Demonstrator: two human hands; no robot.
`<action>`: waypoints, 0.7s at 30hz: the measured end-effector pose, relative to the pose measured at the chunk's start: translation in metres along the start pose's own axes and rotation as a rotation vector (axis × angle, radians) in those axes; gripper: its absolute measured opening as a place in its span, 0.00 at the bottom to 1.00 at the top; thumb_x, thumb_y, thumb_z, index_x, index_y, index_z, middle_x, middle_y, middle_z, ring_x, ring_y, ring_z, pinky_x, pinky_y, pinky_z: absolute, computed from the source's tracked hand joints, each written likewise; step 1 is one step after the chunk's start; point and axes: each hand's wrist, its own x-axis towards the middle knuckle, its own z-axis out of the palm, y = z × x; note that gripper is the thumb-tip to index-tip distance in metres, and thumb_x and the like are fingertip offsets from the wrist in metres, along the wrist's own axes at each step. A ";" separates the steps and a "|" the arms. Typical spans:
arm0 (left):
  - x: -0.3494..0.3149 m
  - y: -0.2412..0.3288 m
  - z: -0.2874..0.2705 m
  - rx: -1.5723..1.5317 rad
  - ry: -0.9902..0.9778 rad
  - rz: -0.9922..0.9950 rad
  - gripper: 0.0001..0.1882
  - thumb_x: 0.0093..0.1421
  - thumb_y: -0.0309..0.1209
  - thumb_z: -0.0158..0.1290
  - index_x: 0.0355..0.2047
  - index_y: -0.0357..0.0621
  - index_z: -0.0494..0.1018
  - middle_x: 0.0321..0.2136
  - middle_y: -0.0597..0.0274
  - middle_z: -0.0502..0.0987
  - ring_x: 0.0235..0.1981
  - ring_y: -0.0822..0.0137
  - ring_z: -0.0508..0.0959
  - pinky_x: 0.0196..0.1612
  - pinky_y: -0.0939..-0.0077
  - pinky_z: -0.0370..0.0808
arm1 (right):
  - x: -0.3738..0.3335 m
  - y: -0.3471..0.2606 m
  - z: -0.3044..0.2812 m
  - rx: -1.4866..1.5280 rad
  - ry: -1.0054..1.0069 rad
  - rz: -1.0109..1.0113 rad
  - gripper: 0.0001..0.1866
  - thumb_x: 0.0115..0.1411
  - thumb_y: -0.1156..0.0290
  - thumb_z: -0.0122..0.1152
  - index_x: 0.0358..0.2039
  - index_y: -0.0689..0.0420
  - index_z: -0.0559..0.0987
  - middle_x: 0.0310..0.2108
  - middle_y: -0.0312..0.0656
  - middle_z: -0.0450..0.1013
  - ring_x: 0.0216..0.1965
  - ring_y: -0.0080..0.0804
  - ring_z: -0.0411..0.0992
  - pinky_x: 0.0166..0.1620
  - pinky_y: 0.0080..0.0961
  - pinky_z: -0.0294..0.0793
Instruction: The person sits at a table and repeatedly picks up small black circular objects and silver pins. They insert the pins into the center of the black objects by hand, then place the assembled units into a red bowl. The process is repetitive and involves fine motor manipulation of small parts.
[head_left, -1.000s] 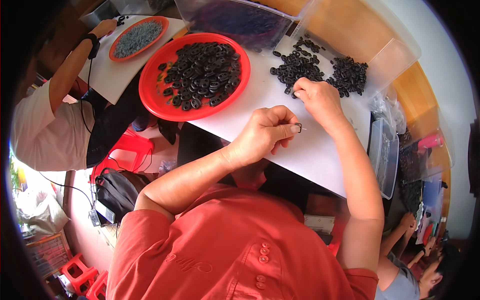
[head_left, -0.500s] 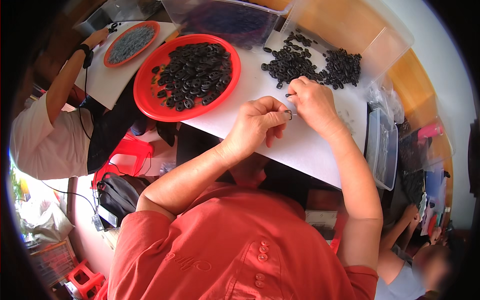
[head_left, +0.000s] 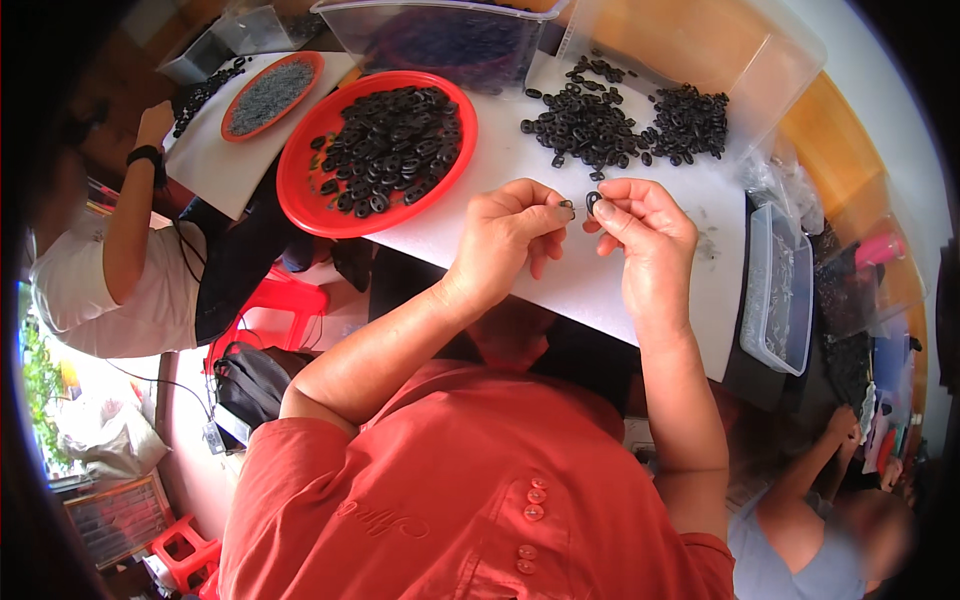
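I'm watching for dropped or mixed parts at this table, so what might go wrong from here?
The black oval piece pinched in the right hand is small and could slip; so could the small dark piece in the left hand.
The left black pile and right black pile nearly meet, so a nudge might mix them.
The red plate seems to overhang the white tabletop; a bump could spill its pieces.

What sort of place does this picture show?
Probably a small workshop for handwork: heaps of black parts lie on a white table, a red plate holds more, and another person is at the left.
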 end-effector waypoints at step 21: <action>0.002 -0.006 0.000 -0.052 -0.062 0.121 0.11 0.59 0.17 0.61 0.43 0.32 0.76 0.32 0.59 0.81 0.30 0.71 0.80 0.29 0.78 0.78 | -0.002 0.014 -0.003 0.015 -0.092 -0.041 0.06 0.62 0.79 0.61 0.40 0.63 0.80 0.34 0.39 0.79 0.33 0.24 0.76 0.33 0.19 0.72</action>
